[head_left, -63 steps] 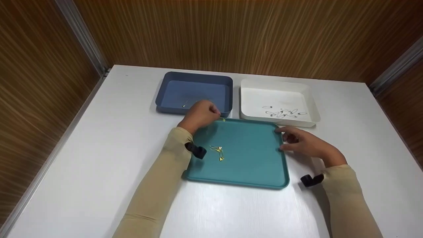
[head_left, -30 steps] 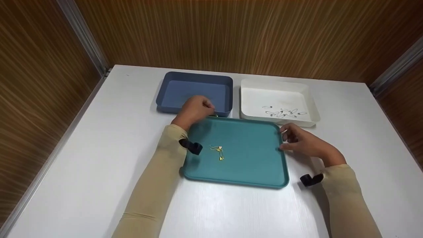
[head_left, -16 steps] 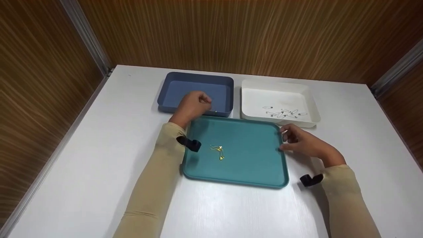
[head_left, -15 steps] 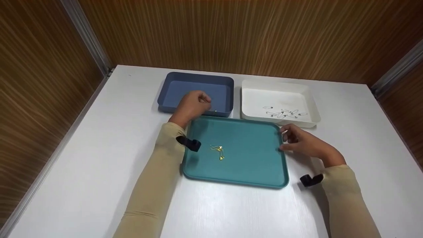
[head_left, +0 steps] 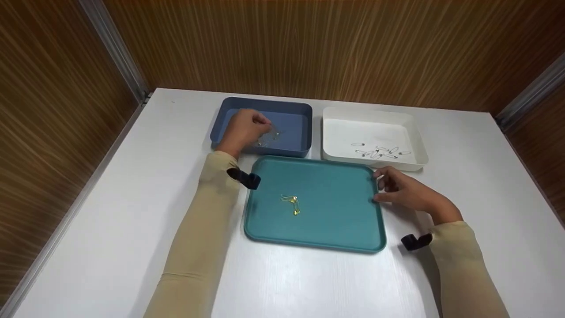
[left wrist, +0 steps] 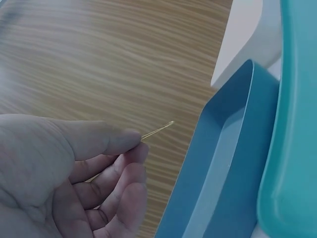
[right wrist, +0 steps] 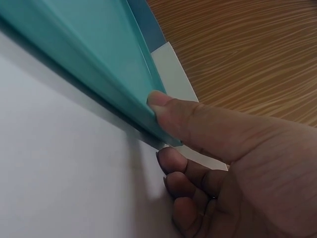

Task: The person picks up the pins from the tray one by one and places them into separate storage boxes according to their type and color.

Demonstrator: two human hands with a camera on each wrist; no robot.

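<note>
A: Pin (head_left: 274,132) now over the blue bin (head_left: 304,121), carried up off the teal tray (head_left: 335,238) by the left hand (head_left: 242,128); more gold pins (head_left: 291,204) wait on the tray.

B: Left wrist view: thumb and fingers pinch the pin (left wrist: 157,130) above that bin (left wrist: 223,163), not released.

A: Right wrist view: right hand (right wrist: 233,163) still grips the tray's (right wrist: 99,74) rim, thumb on top.

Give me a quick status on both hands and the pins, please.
Left hand pinches gold safety pin over blue bin. Right hand steadies teal tray. Nothing in the way.
</note>
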